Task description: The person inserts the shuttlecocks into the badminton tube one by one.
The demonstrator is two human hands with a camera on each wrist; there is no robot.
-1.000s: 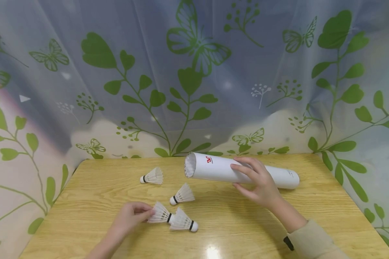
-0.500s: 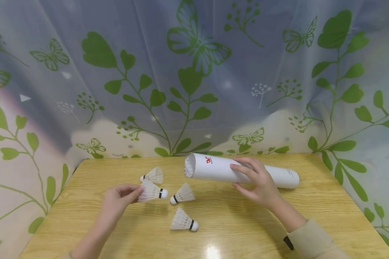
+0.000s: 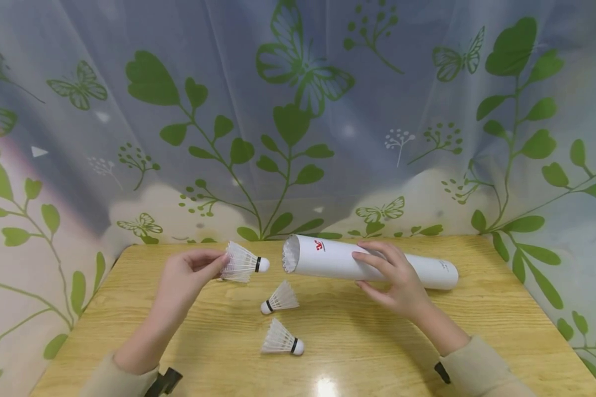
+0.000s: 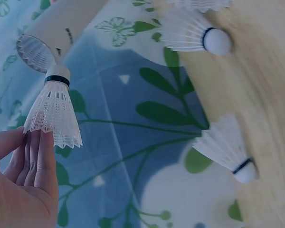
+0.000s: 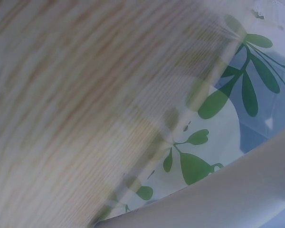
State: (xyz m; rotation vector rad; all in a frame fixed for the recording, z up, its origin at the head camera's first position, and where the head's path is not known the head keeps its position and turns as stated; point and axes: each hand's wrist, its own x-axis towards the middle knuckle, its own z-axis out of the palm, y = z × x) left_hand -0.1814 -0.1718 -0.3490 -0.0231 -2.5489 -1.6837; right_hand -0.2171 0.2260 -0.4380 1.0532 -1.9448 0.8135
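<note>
My left hand pinches a white shuttlecock by its skirt edge, cork pointing right. In the head view the cork is a small gap away from the open end of a white tube. My right hand grips this tube around its middle, tilted with its mouth raised. A frilled white edge shows inside the mouth. In the left wrist view the held shuttlecock stands cork-up just below the tube. The right wrist view catches only the tube's side, not the hand.
Two loose shuttlecocks, one nearer the tube and one nearer me, lie on the wooden table. The held one covers the spot of another at the back left. A leaf-patterned curtain hangs behind the table.
My left hand has lifted the shuttlecock off the near part of the table, then carried it up and right toward the tube's mouth. The right hand and tube have stayed still.
</note>
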